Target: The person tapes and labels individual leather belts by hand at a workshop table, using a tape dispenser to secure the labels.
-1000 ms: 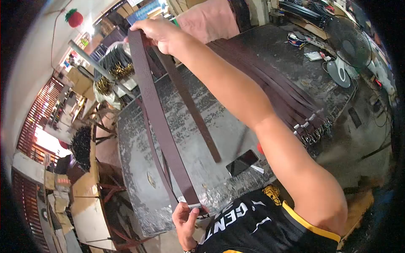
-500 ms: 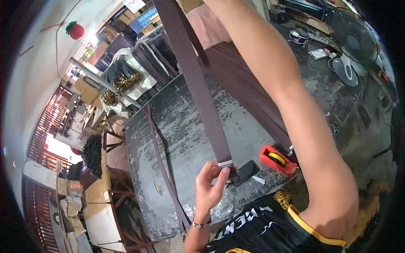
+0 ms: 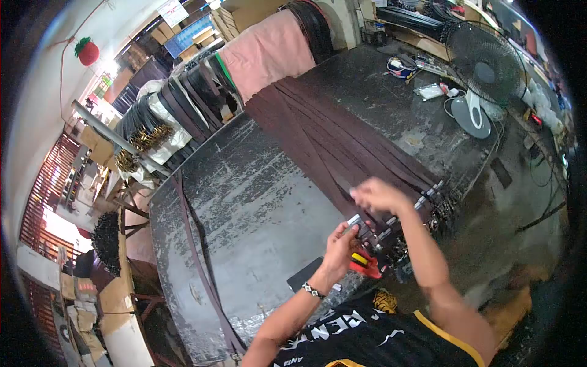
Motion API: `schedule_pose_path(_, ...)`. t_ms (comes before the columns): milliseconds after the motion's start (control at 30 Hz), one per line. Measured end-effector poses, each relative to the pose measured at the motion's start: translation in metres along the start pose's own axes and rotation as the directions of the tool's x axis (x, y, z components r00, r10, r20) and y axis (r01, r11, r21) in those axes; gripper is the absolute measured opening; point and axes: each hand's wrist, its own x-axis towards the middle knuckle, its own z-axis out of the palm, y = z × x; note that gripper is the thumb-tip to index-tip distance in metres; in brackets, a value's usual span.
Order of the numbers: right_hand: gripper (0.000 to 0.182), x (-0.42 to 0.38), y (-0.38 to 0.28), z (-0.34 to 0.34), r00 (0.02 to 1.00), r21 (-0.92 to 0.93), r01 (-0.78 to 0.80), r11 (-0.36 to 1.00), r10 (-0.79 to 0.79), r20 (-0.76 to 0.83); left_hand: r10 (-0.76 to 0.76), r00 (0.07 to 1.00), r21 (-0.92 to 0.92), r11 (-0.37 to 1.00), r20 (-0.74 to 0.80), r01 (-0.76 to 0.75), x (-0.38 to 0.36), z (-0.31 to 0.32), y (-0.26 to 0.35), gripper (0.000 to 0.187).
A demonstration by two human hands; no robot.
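Near the table's front right edge, my left hand (image 3: 341,246) pinches the end of a dark brown strap (image 3: 336,194) by its pale band. My right hand (image 3: 380,197), blurred by motion, hovers just above the straps to the right; whether its fingers hold anything cannot be made out. Many brown straps (image 3: 367,147) lie side by side, running back toward a pink cloth (image 3: 269,55), with metal buckles (image 3: 443,211) at their near ends. Below my left hand is a red tape dispenser (image 3: 368,266), beside a black flat object (image 3: 306,273).
A separate brown strap (image 3: 199,260) lies along the left side of the dark table (image 3: 244,202). A fan (image 3: 483,70) stands at the back right. Bundles of straps (image 3: 183,104) hang behind the table, near a metal pole (image 3: 116,136).
My right arm has come down from high up to the near strap ends. The strap in my left hand has moved right and now lies over the others. The view has shifted.
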Motion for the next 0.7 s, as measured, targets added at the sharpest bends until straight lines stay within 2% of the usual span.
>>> schedule_pose_path(33,0.044,-0.037,-0.002,0.006,1.000,0.091,-0.023,0.996,0.022,0.016,-0.021,0.999,0.034,0.999,0.026,0.020,0.011,-0.005,-0.009,0.011)
schedule_pose_path(67,0.042,-0.048,0.030,0.009,0.999,0.068,-0.018,0.998,0.016,0.041,-0.043,0.998,0.075,0.996,0.050,0.039,0.022,-0.015,-0.019,0.011)
schedule_pose_path(100,0.042,-0.076,0.019,0.014,0.997,0.089,-0.070,0.994,0.072,-0.026,-0.069,0.995,0.120,0.991,0.072,0.060,0.027,-0.019,-0.024,0.011)
schedule_pose_path(133,0.038,-0.088,0.035,0.017,0.989,0.267,-0.138,0.954,0.147,-0.014,-0.075,0.995,0.168,0.984,0.064,0.063,0.027,-0.006,-0.026,0.010)
schedule_pose_path(233,0.034,-0.113,0.049,0.024,0.977,0.230,0.131,0.964,-0.087,-0.192,-0.065,0.989,0.240,0.970,0.130,0.032,0.030,0.014,-0.040,0.010)
schedule_pose_path(267,0.027,-0.121,0.048,0.019,0.976,0.227,0.111,0.968,-0.062,-0.210,-0.063,0.990,0.283,0.959,0.130,0.024,0.029,0.020,-0.041,0.015)
schedule_pose_path(367,0.023,-0.126,0.050,0.008,0.883,0.224,0.251,0.942,-0.128,-0.451,-0.049,0.974,0.257,0.966,0.219,-0.010,0.023,0.042,-0.036,0.022)
schedule_pose_path(400,0.019,-0.127,0.052,-0.002,0.890,0.240,0.218,0.946,-0.092,-0.447,-0.056,0.971,0.308,0.951,0.232,-0.019,0.027,0.041,-0.038,0.042)
schedule_pose_path(433,0.018,-0.135,0.043,-0.010,0.877,0.189,0.232,0.954,-0.122,-0.465,-0.060,0.970,0.332,0.943,0.235,-0.022,0.024,0.046,-0.037,0.048)
schedule_pose_path(500,0.016,-0.144,0.050,-0.023,0.889,0.213,0.212,0.954,-0.097,-0.448,-0.060,0.970,0.376,0.926,0.237,-0.035,0.015,0.056,-0.033,0.060)
schedule_pose_path(533,0.017,-0.151,0.049,-0.026,0.862,0.180,0.266,0.947,-0.150,-0.485,-0.083,0.943,0.421,0.905,0.323,-0.065,0.017,0.053,-0.033,0.067)
schedule_pose_path(633,0.017,-0.175,0.049,-0.031,0.802,0.298,0.292,0.909,-0.063,-0.594,-0.087,0.855,0.407,0.900,0.512,-0.152,0.009,0.065,-0.026,0.061)
schedule_pose_path(667,0.017,-0.193,0.038,-0.034,0.829,0.511,0.261,0.819,0.081,-0.554,-0.099,0.846,0.456,0.872,0.524,-0.179,0.008,0.064,-0.026,0.052)
schedule_pose_path(700,0.016,-0.201,0.044,-0.036,0.771,0.523,0.297,0.799,0.123,-0.625,-0.155,0.845,0.475,0.871,0.512,-0.128,0.008,0.061,-0.025,0.048)
